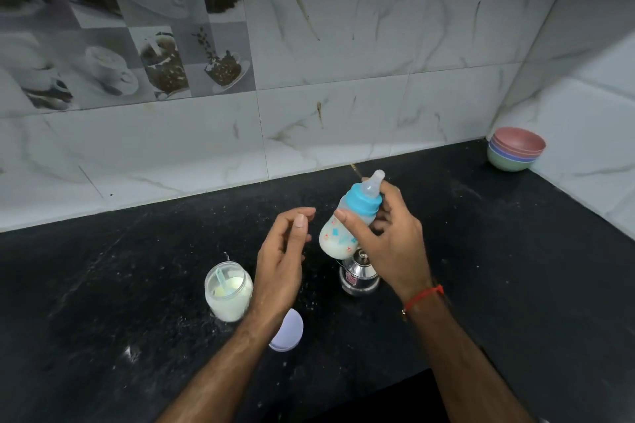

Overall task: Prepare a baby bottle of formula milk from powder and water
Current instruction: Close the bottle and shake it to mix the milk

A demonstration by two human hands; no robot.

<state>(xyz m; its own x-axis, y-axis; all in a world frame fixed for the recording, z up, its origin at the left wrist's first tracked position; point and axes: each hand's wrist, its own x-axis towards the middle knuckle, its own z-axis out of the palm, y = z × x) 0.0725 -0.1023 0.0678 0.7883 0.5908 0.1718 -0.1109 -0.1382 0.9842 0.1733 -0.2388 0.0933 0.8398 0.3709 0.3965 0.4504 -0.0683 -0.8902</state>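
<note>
The right hand (388,237) held the baby bottle (347,220) tilted above the black table (137,268), its grip clamped round the bottle's middle; milk filled the lower part. The left hand (281,257) hovered just left, fingers loosely apart, holding nothing. Near left stood the open powder jar (228,290).

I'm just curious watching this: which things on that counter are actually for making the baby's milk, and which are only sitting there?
For the milk:
baby bottle, gripped by the right hand
powder jar with scoop
jar lid
steel vessel

Lying about:
stacked bowls
</note>
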